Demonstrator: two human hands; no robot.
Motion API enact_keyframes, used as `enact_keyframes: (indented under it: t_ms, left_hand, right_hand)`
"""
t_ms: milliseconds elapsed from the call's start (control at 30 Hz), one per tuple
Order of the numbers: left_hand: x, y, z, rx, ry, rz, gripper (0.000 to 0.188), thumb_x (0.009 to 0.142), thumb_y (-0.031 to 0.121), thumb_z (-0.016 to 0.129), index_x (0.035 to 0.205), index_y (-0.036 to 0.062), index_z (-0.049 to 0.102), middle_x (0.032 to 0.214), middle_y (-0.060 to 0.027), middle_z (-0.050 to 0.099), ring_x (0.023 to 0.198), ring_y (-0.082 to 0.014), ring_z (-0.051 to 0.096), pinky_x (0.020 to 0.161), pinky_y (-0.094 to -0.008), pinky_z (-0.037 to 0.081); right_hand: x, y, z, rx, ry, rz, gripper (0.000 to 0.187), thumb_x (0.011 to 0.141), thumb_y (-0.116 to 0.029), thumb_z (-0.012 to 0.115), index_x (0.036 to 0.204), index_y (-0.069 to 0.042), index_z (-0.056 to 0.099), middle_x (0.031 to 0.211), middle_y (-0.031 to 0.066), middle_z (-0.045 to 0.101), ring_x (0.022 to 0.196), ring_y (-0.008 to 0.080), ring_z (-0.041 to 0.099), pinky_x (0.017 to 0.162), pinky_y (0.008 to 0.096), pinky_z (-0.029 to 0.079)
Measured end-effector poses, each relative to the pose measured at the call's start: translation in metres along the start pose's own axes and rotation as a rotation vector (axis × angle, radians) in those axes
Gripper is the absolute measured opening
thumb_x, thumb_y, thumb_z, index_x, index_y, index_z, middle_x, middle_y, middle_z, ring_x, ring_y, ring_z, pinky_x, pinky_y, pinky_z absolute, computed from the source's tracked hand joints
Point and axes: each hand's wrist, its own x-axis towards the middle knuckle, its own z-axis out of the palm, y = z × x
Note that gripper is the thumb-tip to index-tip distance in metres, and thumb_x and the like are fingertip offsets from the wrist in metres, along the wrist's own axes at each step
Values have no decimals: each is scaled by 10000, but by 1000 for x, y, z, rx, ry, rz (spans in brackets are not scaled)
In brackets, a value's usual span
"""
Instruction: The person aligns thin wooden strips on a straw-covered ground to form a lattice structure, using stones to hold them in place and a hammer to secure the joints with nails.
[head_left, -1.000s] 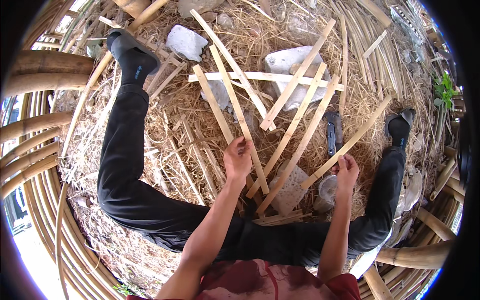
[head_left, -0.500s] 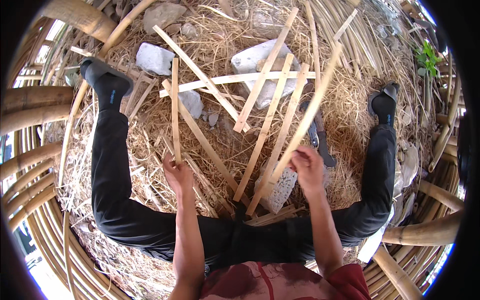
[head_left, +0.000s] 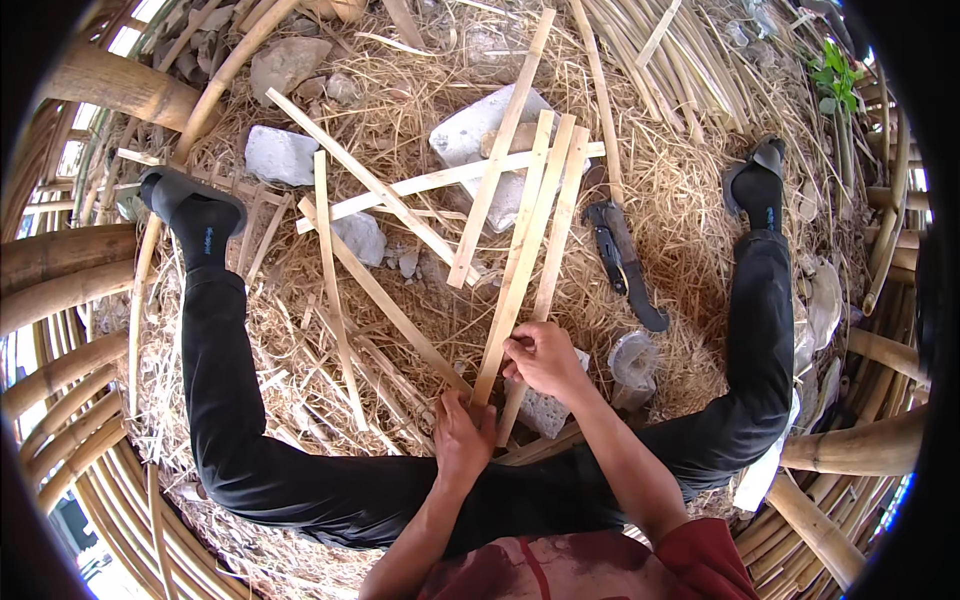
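Note:
I sit on straw with my legs spread and both hands between them. My left hand [head_left: 463, 438] is closed around the near end of a split bamboo strip [head_left: 518, 270], which points away from me. Further up that strip, my right hand [head_left: 547, 360] pinches its edge between thumb and fingers. Another strip lies almost against it on the left, partly hidden. Just right of them a separate strip [head_left: 560, 230] passes under my right hand. To the left, a diagonal strip [head_left: 390, 305] runs down to my left hand, and a loose strip [head_left: 332, 280] lies on the straw.
A pale concrete block [head_left: 455, 135] lies under several strips. Beside my right hand are a pitted block [head_left: 545, 412] and a clear plastic cup [head_left: 633, 360]. Dark-handled cutting tools [head_left: 625, 265] lie on the straw. Bamboo poles [head_left: 850, 450] flank both sides.
My right hand has lowered its raised strip beside the others and moved left. My left hand has let go of the left strip and moved right to the strips' near ends.

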Motion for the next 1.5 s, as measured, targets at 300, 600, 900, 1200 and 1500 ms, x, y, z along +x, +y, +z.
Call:
enact_keyframes:
  t_ms: [300, 600, 900, 1200, 1500]
  left_hand:
    - [-3, -24, 4, -35, -147, -196, 505, 922, 264, 762, 1207, -38, 476, 1131, -287, 590, 1010, -488, 618, 889, -550, 505]
    - [-2, -40, 18, -482, -265, -573, 519, 969, 263, 763, 1218, -55, 437, 1070, -191, 600, 833, -192, 702, 563, -313, 582]
    - [4, -27, 11, -676, -347, -848, 439, 1010, 168, 701, 1260, 2, 380, 1122, -177, 622, 882, -224, 696, 754, -353, 617]
    - [-1, -28, 12, -611, -386, -774, 444, 1001, 125, 705, 1281, 18, 378, 1165, -160, 612, 1058, -227, 657, 858, -373, 616]
    - [-1, -38, 20, -598, -390, -785, 437, 1008, 116, 689, 1301, 15, 380, 1200, -176, 606, 1082, -244, 655, 877, -393, 614]
  right_hand:
    - [62, -111, -110, -566, 615, -379, 301, 949, -283, 710, 1161, -69, 713, 1043, 160, 764, 921, 319, 748, 838, 431, 587]
    - [175, -147, -187, -237, 327, -376, 480, 954, -247, 770, 1388, -74, 657, 1229, 122, 747, 1129, 215, 707, 1000, 380, 548]
    - [188, -146, -189, -372, 318, -409, 387, 921, -251, 805, 1302, -231, 736, 1237, 36, 744, 927, 123, 675, 862, 325, 581]
    - [182, -146, -189, -243, 293, -429, 379, 914, -238, 812, 1286, -276, 752, 1107, 15, 765, 646, 66, 490, 617, 282, 498]
    - [198, -133, -193, -279, 321, -561, 404, 900, -274, 826, 1297, -261, 751, 1077, 2, 769, 629, 72, 470, 582, 264, 452]
